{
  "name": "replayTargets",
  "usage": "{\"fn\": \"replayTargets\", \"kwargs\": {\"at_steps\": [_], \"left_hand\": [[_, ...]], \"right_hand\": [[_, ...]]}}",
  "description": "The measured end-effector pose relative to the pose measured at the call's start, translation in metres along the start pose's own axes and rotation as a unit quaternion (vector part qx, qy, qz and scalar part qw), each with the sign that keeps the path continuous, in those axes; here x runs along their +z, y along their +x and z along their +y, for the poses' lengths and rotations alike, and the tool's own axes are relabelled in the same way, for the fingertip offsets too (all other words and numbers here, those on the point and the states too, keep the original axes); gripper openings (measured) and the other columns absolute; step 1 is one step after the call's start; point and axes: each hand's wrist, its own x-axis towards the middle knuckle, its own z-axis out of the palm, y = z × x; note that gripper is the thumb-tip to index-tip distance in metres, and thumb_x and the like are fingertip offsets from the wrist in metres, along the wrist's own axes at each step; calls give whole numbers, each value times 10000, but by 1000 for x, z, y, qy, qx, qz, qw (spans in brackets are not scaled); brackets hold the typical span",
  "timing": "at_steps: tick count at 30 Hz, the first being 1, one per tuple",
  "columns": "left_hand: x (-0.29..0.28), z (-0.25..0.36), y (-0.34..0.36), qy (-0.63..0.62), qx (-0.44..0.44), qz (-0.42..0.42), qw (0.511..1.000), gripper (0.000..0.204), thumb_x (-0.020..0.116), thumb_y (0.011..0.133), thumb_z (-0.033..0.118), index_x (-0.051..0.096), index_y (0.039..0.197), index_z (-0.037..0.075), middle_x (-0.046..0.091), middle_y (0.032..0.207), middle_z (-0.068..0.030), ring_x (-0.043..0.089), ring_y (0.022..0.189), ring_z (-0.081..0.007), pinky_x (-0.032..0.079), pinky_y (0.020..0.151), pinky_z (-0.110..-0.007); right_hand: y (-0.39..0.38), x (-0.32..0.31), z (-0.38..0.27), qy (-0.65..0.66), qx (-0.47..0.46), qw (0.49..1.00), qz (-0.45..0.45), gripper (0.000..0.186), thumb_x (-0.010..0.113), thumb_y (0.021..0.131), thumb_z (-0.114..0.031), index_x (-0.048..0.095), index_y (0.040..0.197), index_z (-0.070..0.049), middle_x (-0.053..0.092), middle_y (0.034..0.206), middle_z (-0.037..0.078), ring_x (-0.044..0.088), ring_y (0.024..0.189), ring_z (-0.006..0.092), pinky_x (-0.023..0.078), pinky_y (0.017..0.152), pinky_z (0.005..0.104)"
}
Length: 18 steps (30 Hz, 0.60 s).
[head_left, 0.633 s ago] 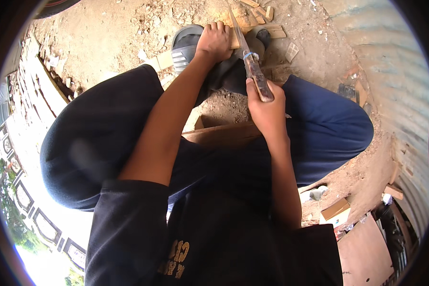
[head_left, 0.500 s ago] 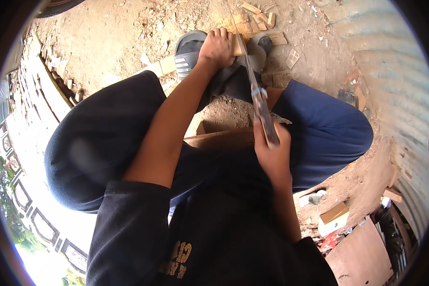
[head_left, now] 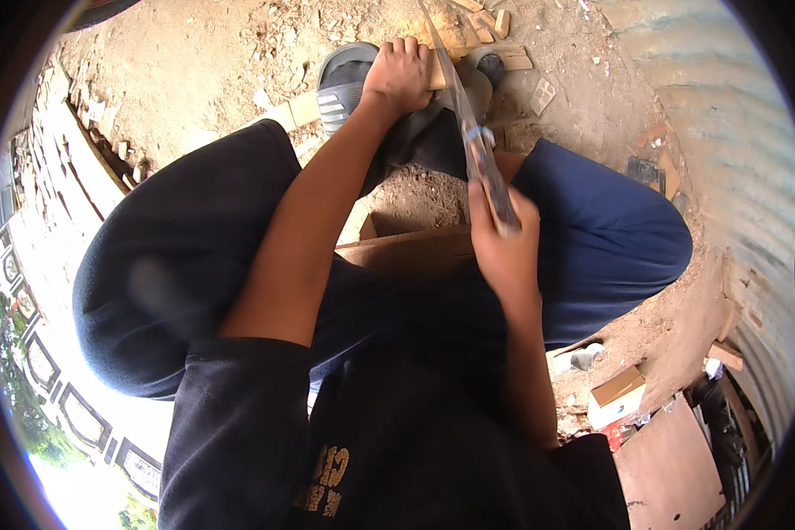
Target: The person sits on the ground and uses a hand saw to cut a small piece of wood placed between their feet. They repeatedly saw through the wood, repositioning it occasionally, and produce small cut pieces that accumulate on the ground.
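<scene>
At the top middle, my left hand (head_left: 397, 79) grips a wooden board (head_left: 512, 58), its fingers wrapped over it, between my feet in dark slides (head_left: 336, 110). Just right of those fingers, the long, thin blade of a hand saw (head_left: 455, 88) lies across the board, running steeply up the picture, with pale sawdust (head_left: 458, 34) beyond it. My right hand (head_left: 508, 247) is closed round the saw's worn handle, above my right thigh, with blue binding where handle meets blade. The board's underside and the teeth's contact with it cannot be made out.
Small wood offcuts (head_left: 502, 22) lie on the dirt ground (head_left: 194, 79) beyond my feet. A corrugated metal wall (head_left: 733, 159) runs along the right. A wooden plank (head_left: 406, 252) is between my crossed legs. A cardboard box (head_left: 618, 393) and a flat panel (head_left: 667, 468) lie at lower right.
My right hand and the saw moved back toward my body, then partly forward again, ending farther back than at first. My left hand shifted slightly and still grips the board.
</scene>
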Motion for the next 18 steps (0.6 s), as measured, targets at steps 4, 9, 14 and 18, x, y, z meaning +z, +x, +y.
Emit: {"fn": "replayTargets", "kwargs": {"at_steps": [4, 9, 14, 18], "left_hand": [[9, 1, 0, 9, -3, 33, 999, 506, 630, 815, 393, 526, 1085, -23, 574, 1041, -177, 582, 1022, -321, 465, 871, -425], [-2, 0, -1, 14, 6, 17, 1000, 514, 623, 792, 407, 577, 1082, -15, 587, 1059, -172, 579, 1016, -314, 462, 876, -407], [3, 3, 1, 11, 2, 16, 1000, 522, 640, 771, 412, 577, 1067, -13, 588, 1050, -173, 580, 1012, -315, 460, 878, -406], [8, 0, 1, 20, -1, 11, 1000, 532, 646, 772, 422, 572, 1065, -17, 579, 1045, -170, 570, 1023, -315, 458, 883, -407]], "right_hand": [[48, 19, -11, 23, -8, 1000, -7, 221, 644, 925, -159, 592, 797, 13, 526, 607, 155, 436, 535, 213, 415, 569, 369], [-12, -1, -4, 48, -53, 997, 29, 156, 658, 907, -111, 624, 839, 25, 561, 637, 168, 519, 535, 238, 442, 574, 363], [58, 12, -24, -4, 25, 999, -26, 283, 656, 917, -219, 591, 780, 20, 572, 648, 195, 544, 575, 299, 431, 586, 396], [-8, 2, 0, 22, -80, 996, 45, 146, 653, 899, -112, 626, 821, 10, 597, 679, 199, 583, 568, 313, 442, 583, 404]]}}
